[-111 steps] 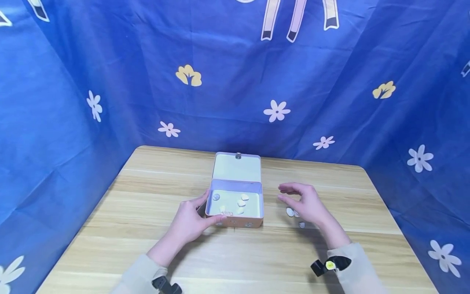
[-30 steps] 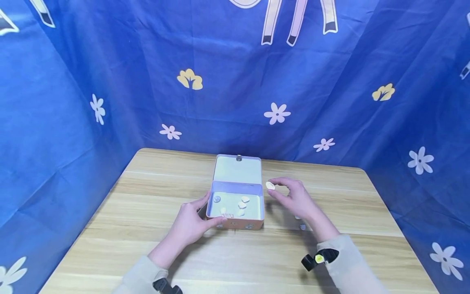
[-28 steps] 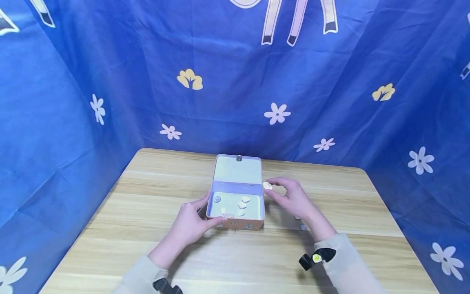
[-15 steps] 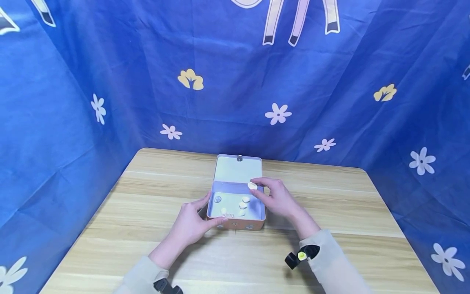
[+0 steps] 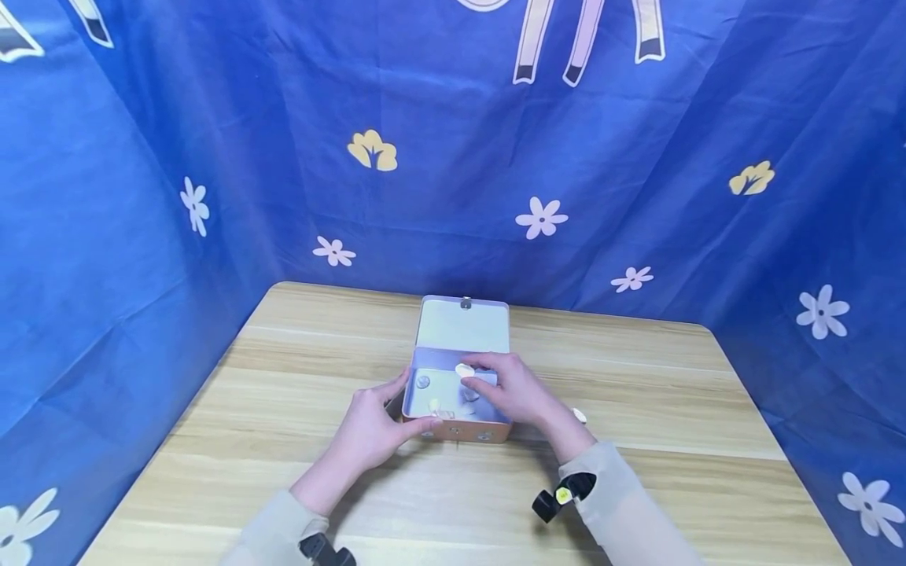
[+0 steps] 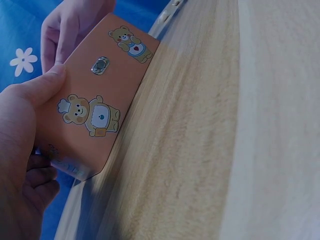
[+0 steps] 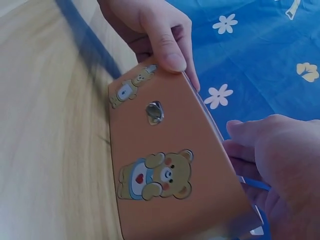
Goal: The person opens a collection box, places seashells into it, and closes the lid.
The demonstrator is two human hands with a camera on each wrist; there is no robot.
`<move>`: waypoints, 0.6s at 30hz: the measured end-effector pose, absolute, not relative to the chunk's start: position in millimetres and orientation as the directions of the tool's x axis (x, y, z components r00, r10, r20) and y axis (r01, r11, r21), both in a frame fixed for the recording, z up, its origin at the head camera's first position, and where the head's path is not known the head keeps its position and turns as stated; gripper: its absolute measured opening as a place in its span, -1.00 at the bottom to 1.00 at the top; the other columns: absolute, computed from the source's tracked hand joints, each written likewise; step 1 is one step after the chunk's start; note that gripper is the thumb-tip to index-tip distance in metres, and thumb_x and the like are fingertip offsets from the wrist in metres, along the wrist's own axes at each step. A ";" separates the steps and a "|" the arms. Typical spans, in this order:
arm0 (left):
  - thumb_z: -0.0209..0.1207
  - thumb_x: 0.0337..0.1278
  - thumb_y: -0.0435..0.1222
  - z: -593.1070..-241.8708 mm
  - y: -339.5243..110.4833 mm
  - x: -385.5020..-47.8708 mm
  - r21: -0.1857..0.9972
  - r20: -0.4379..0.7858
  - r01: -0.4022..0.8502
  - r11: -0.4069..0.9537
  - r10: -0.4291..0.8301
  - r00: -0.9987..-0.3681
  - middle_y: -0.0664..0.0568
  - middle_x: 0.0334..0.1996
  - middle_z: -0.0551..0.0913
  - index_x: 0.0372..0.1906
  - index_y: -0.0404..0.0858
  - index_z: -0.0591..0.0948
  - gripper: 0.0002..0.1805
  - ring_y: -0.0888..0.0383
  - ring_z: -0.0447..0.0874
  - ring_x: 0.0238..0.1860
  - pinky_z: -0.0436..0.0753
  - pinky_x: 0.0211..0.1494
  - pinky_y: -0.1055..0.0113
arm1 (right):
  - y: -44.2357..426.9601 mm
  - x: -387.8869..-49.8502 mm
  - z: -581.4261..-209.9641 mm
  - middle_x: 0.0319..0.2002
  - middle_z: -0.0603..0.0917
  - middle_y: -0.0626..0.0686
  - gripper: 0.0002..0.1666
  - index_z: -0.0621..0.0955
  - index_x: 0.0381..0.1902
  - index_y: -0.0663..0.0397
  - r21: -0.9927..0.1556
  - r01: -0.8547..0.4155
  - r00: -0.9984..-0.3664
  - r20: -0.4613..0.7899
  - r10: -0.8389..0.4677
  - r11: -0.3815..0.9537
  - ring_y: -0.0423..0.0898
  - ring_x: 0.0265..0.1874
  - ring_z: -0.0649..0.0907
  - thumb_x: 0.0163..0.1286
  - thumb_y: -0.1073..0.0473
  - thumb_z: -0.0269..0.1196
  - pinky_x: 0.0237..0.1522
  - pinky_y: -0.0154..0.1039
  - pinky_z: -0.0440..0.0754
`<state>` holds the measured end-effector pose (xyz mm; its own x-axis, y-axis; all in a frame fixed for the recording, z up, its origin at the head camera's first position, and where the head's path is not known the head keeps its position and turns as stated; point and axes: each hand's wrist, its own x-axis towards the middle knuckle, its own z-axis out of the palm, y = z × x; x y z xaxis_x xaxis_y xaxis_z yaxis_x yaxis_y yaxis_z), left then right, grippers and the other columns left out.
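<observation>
An orange tin box [image 5: 446, 431] with bear pictures stands with its lid [image 5: 463, 324] swung back. My left hand [image 5: 368, 428] grips its left front corner, thumb over the front rim and fingers along the left side. Over the inside of the box, my right hand [image 5: 520, 393] pinches a white seashell [image 5: 464, 370] between thumb and fingers. Several shells lie on the box floor, among them a greyish round one [image 5: 422, 382] at the left; the right hand partly covers others. In the right wrist view the right hand [image 7: 290, 155] hides the held shell.
One white shell [image 5: 580, 415] shows on the wooden table [image 5: 318, 346], partly behind the right forearm. Blue patterned cloth [image 5: 453, 181] hangs behind and at both sides of the table. A small metal latch [image 6: 100, 65] sits on the box's front.
My right hand picked up a shell from the right of the box, then carried it left until it is over the box. The left hand has kept its hold.
</observation>
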<state>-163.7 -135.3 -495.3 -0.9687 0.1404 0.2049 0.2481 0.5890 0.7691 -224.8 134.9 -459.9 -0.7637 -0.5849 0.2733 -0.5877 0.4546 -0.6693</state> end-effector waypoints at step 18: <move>0.61 -0.20 0.26 -501.0 -133.1 -163.0 0.764 0.253 0.282 0.580 0.132 -0.958 -0.26 0.30 0.57 0.49 -0.35 0.47 0.19 0.26 0.36 -0.65 0.63 0.10 0.10 | 152.8 -214.8 -456.4 0.21 0.74 0.07 -0.54 0.71 0.25 0.14 -0.642 -0.611 -0.765 0.328 -0.554 0.464 0.02 0.26 0.66 0.44 0.17 0.45 0.33 -0.02 0.55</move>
